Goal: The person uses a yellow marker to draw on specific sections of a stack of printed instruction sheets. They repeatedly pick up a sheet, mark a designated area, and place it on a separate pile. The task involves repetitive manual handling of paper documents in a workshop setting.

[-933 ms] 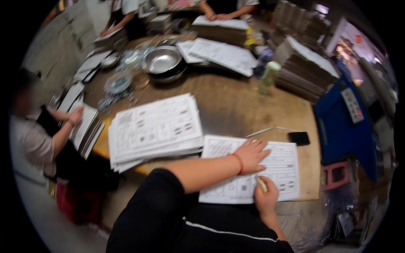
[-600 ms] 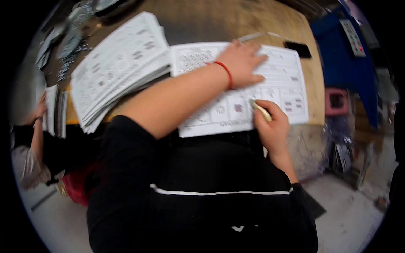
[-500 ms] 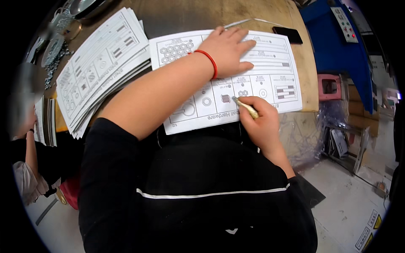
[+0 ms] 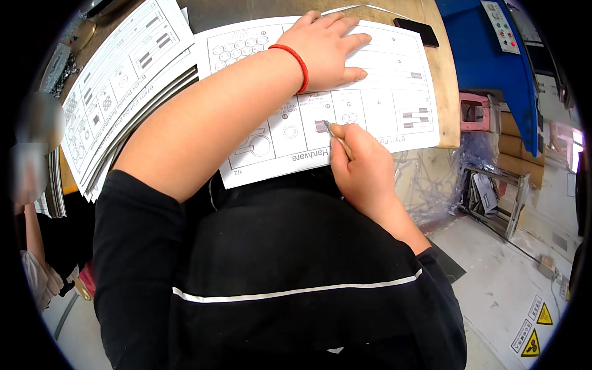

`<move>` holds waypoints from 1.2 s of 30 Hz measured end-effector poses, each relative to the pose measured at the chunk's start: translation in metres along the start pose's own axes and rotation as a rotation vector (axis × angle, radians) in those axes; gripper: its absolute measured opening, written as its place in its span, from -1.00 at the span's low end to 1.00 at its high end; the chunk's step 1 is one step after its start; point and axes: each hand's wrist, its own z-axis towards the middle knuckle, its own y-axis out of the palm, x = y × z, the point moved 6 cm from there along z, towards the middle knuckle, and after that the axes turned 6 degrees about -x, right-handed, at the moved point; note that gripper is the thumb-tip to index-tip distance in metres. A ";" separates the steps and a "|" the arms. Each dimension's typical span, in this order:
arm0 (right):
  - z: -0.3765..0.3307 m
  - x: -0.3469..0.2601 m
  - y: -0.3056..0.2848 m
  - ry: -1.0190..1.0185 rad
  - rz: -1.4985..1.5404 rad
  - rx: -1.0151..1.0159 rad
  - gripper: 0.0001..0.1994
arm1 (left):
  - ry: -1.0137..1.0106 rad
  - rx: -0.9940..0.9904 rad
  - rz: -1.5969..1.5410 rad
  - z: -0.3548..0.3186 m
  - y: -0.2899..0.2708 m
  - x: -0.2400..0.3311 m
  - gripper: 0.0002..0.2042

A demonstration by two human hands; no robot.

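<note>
I see my right hand (image 4: 359,161) at centre frame pinching a thin pale pencil (image 4: 338,140), its tip on the white printed paper sheet (image 4: 382,105); the pencil points to upper left. My left hand (image 4: 324,44) lies flat above, pressing the sheet onto the wooden surface (image 4: 445,92).

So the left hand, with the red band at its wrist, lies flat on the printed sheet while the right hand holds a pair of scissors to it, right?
Not quite: the head view shows the right hand holding a thin pen-like tool, not scissors, its tip on the printed sheet. The rest stands: the left hand, red band at its wrist, lies flat on that sheet.
</note>
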 end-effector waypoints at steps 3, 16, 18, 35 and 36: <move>-0.009 0.000 0.001 0.006 0.016 -0.048 -0.89 | -0.028 -0.002 0.015 -0.001 0.002 -0.003 -0.40; 0.003 -0.009 0.008 -0.047 0.022 -0.007 -0.87 | -0.033 -0.010 0.012 0.000 0.003 0.000 -0.39; 0.006 -0.012 0.012 -0.108 -0.047 0.051 -0.87 | -0.030 -0.022 -0.001 0.002 0.004 0.000 -0.39; -0.008 0.063 -0.072 0.060 -0.121 0.361 -0.63 | -0.171 0.176 -0.716 -0.086 -0.084 -0.060 -0.63; -0.012 0.086 -0.083 0.146 -0.130 0.391 -0.62 | -0.369 0.210 -0.747 -0.114 -0.081 -0.082 -0.68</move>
